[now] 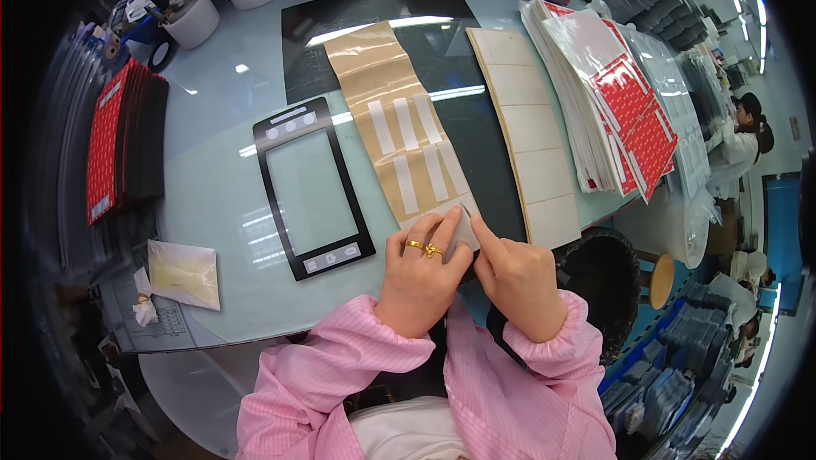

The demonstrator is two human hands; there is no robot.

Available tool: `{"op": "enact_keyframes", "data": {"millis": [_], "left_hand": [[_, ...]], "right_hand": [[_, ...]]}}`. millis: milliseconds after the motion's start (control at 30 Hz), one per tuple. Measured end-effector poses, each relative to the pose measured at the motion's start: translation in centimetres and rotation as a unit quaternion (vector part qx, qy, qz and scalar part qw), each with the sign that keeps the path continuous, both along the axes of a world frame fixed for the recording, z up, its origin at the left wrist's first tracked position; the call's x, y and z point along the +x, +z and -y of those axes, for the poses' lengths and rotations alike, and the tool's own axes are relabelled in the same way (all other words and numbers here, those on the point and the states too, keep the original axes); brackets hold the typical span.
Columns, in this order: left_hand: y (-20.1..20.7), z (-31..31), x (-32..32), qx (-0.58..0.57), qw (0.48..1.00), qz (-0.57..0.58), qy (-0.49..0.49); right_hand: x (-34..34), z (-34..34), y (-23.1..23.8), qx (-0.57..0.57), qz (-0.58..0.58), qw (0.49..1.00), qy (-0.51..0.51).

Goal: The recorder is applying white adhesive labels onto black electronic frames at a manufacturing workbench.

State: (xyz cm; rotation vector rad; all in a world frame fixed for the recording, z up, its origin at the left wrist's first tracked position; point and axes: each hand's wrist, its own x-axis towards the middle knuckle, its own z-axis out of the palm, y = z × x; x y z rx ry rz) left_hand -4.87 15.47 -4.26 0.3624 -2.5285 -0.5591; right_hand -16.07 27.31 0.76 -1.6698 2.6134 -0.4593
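Observation:
A long brown backing sheet (374, 65) with several white adhesive strips (381, 127) runs toward me across the table. My left hand (422, 277), with two gold-coloured rings, has its bent fingers pressed on the sheet's near end, over a white patch (461, 237). Close beside it, my right hand (520, 277) is closed with its index finger stretched forward. A thin dark pointed tip (464, 208) shows at that fingertip; the rest of the tool is hidden. Left of the sheet lies a black-framed panel (364, 235) with a clear rectangular window.
A pale board of stacked labels (544, 167) lies to the right, beside piled red and white sheets (586, 95). Red-faced stacked sheets (115, 141) stand at left. A white packet (183, 275) rests near the front-left edge. Black glossy sheet (306, 56) lies behind. A person (744, 133) is far right.

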Motion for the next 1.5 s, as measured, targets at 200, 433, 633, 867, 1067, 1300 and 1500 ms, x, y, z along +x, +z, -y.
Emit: {"op": "enact_keyframes", "data": {"millis": [200,433,633,867,1067,1300,1500], "left_hand": [[0.0,-0.1,0.0,-0.006,1.0,-0.004,0.0],[-0.1,-0.1,0.1,-0.01,1.0,0.0,-0.002],[-0.1,-0.2,0.0,-0.007,1.0,-0.004,-0.004],[-0.1,0.1,0.4,-0.018,1.0,0.003,-0.005],[-0.2,0.0,0.5,-0.034,0.999,0.004,-0.018],[0.6,-0.7,2.4,-0.01,0.998,-0.018,-0.061],[1.0,-1.8,3.4,0.018,0.995,0.002,-0.093]], "right_hand": [[0.2,-0.2,0.2,0.001,0.005,1.0,-0.002],[0.6,-0.7,0.6,0.013,0.002,1.0,-0.006],[0.9,-1.2,0.8,0.013,0.006,1.0,-0.011],[0.5,-2.0,2.1,-0.012,0.048,0.999,-0.014],[-4.4,2.2,3.3,-0.108,0.048,0.988,-0.102],[-7.3,1.0,3.7,-0.166,-0.054,0.98,-0.096],[-4.4,-6.0,1.9,-0.088,0.015,0.989,-0.121]]}}
